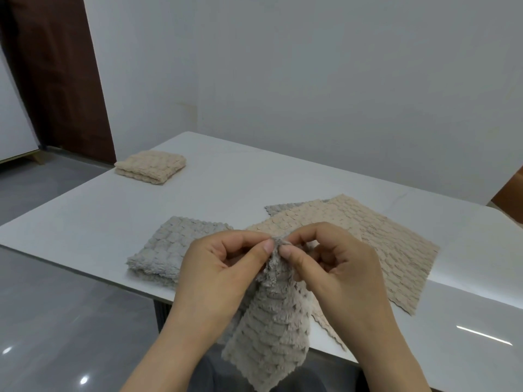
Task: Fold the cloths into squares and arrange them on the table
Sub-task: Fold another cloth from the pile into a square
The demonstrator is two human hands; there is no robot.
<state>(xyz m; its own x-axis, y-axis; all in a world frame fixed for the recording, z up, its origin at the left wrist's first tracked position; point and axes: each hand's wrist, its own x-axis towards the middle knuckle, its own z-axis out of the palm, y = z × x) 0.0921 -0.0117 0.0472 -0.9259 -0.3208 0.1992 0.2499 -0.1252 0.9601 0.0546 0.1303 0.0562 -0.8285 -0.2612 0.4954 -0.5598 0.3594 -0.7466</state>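
Hanging at lower centre, your grey cloth (268, 329) runs top to bottom, its free end pointing down past the table's near edge. Your left hand (215, 273) and right hand (336, 267) both pinch its top corner between thumb and forefinger. On the white table (254, 179) lie a grey square (167, 250) at left, a beige sheet (390, 244) at right and a beige square (151, 166) at upper left. White wall (311, 66) behind, grey floor (56, 306) at lower left.
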